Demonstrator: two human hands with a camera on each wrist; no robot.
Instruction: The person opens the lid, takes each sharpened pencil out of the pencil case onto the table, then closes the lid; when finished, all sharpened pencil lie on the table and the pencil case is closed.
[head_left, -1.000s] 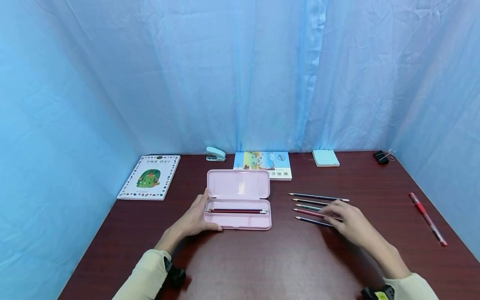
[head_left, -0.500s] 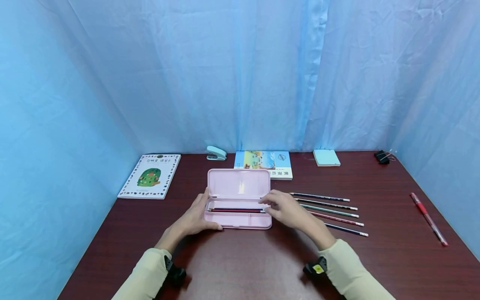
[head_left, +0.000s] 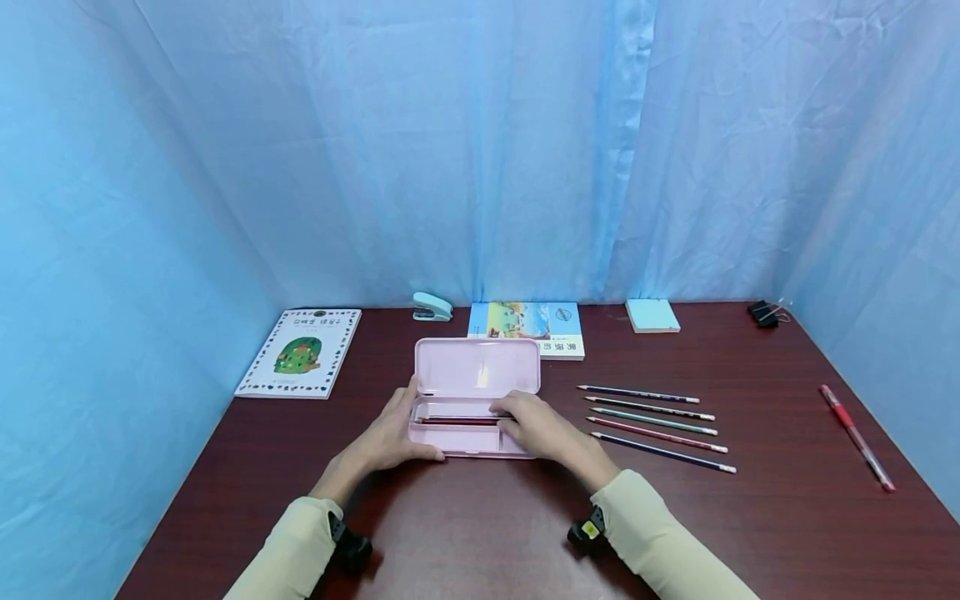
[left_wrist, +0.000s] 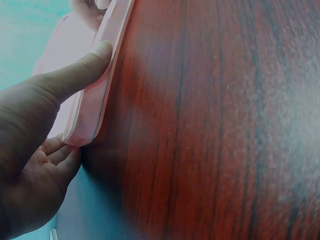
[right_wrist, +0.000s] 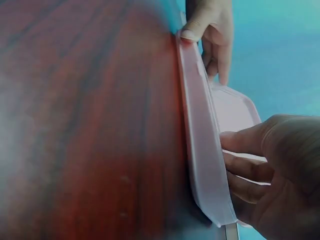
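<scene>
An open pink pencil case (head_left: 453, 440) sits mid-table with its lid tipped back. My left hand (head_left: 386, 435) grips its left end, thumb along the front wall and fingers at the side. Dark and red pencils (head_left: 450, 420) lie lengthwise in the rear compartment. Over the case's right half, my right hand (head_left: 536, 429) reaches in, its fingers covering the pencils' right ends. In the right wrist view, the thumb and fingers (right_wrist: 247, 167) of that hand go over the case wall. The wall hides their tips, so I cannot tell whether they pinch a pencil.
Several pencils (head_left: 652, 422) lie in a fanned row right of the case. Further right is a red pen (head_left: 855, 435). Along the back are a stapler (head_left: 432, 307), a picture book (head_left: 525, 321), sticky notes (head_left: 652, 316) and a binder clip (head_left: 765, 314). Another book (head_left: 300, 354) lies left.
My right hand has moved left from the row of loose pencils to the case, and its fingers now reach in over the pencils there. My left hand stays on the case.
</scene>
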